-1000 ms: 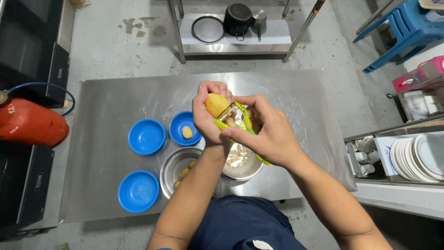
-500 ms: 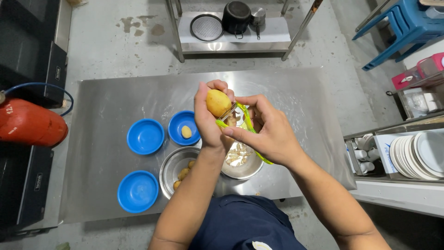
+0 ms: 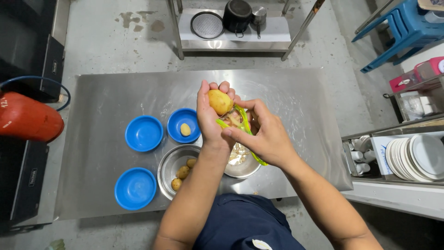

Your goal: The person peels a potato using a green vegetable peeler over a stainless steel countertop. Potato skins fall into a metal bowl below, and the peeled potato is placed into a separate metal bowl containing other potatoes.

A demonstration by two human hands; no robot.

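Note:
My left hand [image 3: 210, 115] grips a small yellow potato [image 3: 220, 101], held up over the steel table [image 3: 106, 97]. My right hand [image 3: 263, 134] holds a green peeler [image 3: 241, 116] against the potato's underside, with a strip of peel at the blade. Directly below the hands, a steel bowl [image 3: 245, 169] holds peelings. To its left, another steel bowl [image 3: 170, 163] contains three small unpeeled potatoes [image 3: 183, 172]. A blue bowl [image 3: 178, 122] beside my left wrist holds one peeled potato [image 3: 185, 129].
Two more blue bowls [image 3: 144, 133] [image 3: 134, 188] sit on the table's left side. A red gas cylinder [image 3: 27, 116] stands to the left. A low shelf with a black pot [image 3: 237, 15] and lid is beyond the table. Stacked white plates [image 3: 416, 157] are at the right.
Both hands have shifted slightly; the potato has been turned in my left hand while the peeler works along it. The bowls have not moved.

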